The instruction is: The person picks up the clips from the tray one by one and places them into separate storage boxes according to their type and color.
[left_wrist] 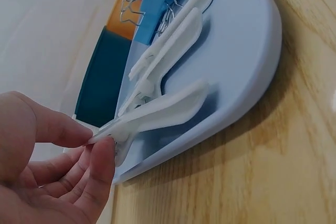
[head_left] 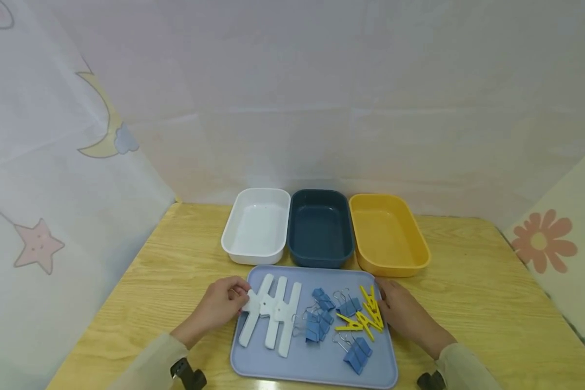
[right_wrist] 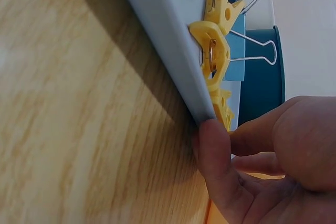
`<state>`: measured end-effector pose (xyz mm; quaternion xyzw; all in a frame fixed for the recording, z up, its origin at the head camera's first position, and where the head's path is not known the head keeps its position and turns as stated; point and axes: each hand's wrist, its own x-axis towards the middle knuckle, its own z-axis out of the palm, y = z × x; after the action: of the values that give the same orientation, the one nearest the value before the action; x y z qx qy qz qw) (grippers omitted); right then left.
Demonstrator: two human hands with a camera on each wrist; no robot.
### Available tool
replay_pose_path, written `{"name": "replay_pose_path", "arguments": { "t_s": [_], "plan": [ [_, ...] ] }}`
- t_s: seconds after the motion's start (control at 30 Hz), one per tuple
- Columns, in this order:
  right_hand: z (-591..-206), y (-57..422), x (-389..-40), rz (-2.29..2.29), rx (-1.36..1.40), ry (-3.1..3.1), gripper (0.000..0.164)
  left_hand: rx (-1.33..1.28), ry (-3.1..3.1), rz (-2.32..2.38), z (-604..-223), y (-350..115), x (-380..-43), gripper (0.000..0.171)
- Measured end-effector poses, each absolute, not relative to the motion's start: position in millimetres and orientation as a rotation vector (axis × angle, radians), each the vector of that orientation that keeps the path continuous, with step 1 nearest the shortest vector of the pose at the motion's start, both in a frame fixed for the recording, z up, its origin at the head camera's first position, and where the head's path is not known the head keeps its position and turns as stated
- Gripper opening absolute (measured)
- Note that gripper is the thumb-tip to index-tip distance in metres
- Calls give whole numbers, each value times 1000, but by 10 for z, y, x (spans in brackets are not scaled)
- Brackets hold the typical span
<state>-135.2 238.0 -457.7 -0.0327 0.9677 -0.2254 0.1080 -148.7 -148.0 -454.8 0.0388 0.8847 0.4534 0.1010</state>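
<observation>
Three white sealing clips (head_left: 286, 319) lie side by side on the left part of a pale blue tray (head_left: 312, 365). My left hand (head_left: 224, 300) pinches the leftmost white clip (left_wrist: 163, 111) by its end, between thumb and fingers. At the tray's right edge, my right hand (head_left: 400, 306) grips the rim, with the thumb (right_wrist: 215, 142) against its outer side; some fingertips are hidden. Close to that hand are several yellow clothespins (head_left: 365, 320). Several blue binder clips (head_left: 358, 355) with wire handles lie between the white clips and the clothespins.
Behind the tray stand three bins side by side: a white one (head_left: 255, 254), a dark teal one (head_left: 322, 260) and a yellow one (head_left: 395, 270). The wooden table (head_left: 156, 287) ends at a cloth backdrop (head_left: 292, 151) with printed shapes.
</observation>
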Motion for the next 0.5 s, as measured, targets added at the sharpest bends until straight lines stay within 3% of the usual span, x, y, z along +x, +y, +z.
{"name": "replay_pose_path", "arguments": {
  "t_s": [0.5],
  "plan": [
    [-4573, 2377, -1341, -655, -116, 2868, 50, 156, 2656, 1444, -4452, -1524, -1496, 14]
  ]
}}
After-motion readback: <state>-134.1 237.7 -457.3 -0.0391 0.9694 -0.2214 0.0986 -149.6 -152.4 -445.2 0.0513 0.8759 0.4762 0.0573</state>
